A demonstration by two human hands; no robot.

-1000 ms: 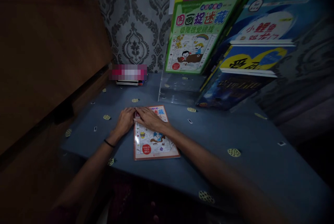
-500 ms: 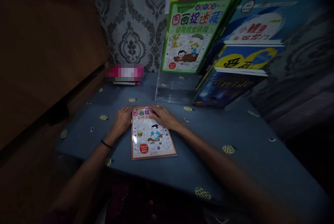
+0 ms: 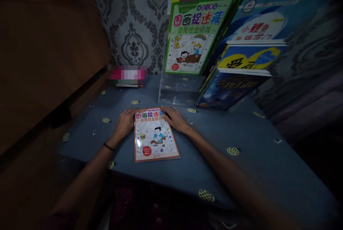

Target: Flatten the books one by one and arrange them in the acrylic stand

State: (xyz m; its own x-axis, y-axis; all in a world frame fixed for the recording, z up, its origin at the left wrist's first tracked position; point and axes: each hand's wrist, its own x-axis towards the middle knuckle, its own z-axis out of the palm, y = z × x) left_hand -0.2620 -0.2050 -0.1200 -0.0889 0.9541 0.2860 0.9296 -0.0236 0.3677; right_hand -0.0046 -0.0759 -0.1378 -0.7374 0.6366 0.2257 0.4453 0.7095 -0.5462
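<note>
Two bare hands are flanking a brown-bordered picture book (image 3: 157,138), which is lying face up on a dark, patterned desk (image 3: 214,126), its title running along the far end and its lower edge facing the person, near the desk's front edge. Steadying so thin a book well is probably calling for light, even pressure at both upper corners: too hard a push from one side could be turning it askew, and a palm spread across the glossy cover could be making it slide. Fingers near the rim, rather than over the drawing, are likely giving the better control.

The left hand (image 3: 125,122), a dark band (image 3: 109,146) circling its wrist, is resting beside the upper left corner with its fingers loosely bent and its tips meeting the book's edge; whether any fingertip is tucking under the cover, one cannot tell. The right hand (image 3: 175,120) is reaching in from the other side, its fingers relaxed and partly extended, lying over the upper right corner and covering the end of the title. It is not clenching, and it appears to be touching rather than gripping.

Beyond the hands, a clear stand (image 3: 178,97) is propping up a green-bordered book (image 3: 193,37), while a small stack of books (image 3: 127,85) is sitting by the wall.
</note>
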